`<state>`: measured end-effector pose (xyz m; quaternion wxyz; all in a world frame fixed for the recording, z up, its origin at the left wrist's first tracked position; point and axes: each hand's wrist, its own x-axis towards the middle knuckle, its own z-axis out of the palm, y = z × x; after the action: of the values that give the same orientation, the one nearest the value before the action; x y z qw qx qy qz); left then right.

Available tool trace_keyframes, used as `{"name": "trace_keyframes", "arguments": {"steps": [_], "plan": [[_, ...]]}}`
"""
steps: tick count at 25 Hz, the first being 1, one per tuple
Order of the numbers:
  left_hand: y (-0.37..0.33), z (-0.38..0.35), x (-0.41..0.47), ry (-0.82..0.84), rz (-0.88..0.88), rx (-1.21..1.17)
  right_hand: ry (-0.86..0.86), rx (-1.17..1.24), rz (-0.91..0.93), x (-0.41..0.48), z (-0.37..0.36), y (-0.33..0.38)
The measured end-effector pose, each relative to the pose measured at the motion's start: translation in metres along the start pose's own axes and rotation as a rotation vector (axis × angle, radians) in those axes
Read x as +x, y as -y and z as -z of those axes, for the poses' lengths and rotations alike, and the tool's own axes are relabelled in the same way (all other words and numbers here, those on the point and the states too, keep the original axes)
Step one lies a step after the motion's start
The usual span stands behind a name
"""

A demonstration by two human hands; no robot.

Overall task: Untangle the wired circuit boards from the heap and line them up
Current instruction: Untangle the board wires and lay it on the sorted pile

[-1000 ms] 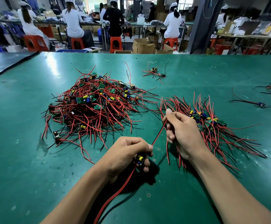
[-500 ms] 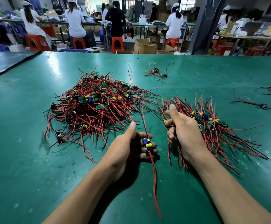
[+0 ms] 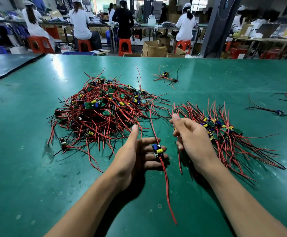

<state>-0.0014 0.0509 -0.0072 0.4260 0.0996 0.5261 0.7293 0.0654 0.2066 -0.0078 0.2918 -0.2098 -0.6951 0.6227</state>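
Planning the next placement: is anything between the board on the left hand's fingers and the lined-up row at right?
Yes. The right hand sits between the board and the lined-up row. The board's far wire also runs up among the outer wires of the heap; snagging is unclear.

Green table (image 3: 28, 168) with heap (image 3: 101, 110), row (image 3: 225, 134)

both forearms are bare right to the near edge; left hand (image 3: 135, 156) and right hand (image 3: 194, 139) bare too.
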Motion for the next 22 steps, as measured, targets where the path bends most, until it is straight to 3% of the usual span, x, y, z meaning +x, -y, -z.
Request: {"name": "trace_keyframes", "arguments": {"steps": [5, 11, 13, 16, 19, 22], "plan": [[0.002, 0.004, 0.003, 0.076, -0.043, -0.031, 0.240, -0.411, 0.184, -0.014, -0.008, 0.000], [0.003, 0.003, 0.003, 0.067, -0.040, -0.012, -0.036, -0.465, 0.249, -0.008, -0.007, -0.005], [0.004, 0.002, 0.002, -0.010, -0.102, 0.019, -0.160, -0.514, 0.253, -0.003, 0.000, -0.007], [0.004, 0.006, 0.002, -0.179, -0.344, 0.232, -0.242, -0.666, 0.235, 0.004, 0.013, -0.009], [0.002, 0.014, 0.001, -0.343, -0.488, 0.307, -0.239, -0.775, 0.233, 0.004, 0.016, -0.009], [0.004, 0.020, 0.005, -0.415, -0.525, 0.456, -0.136, -0.757, 0.400, -0.003, 0.004, -0.004]]}}
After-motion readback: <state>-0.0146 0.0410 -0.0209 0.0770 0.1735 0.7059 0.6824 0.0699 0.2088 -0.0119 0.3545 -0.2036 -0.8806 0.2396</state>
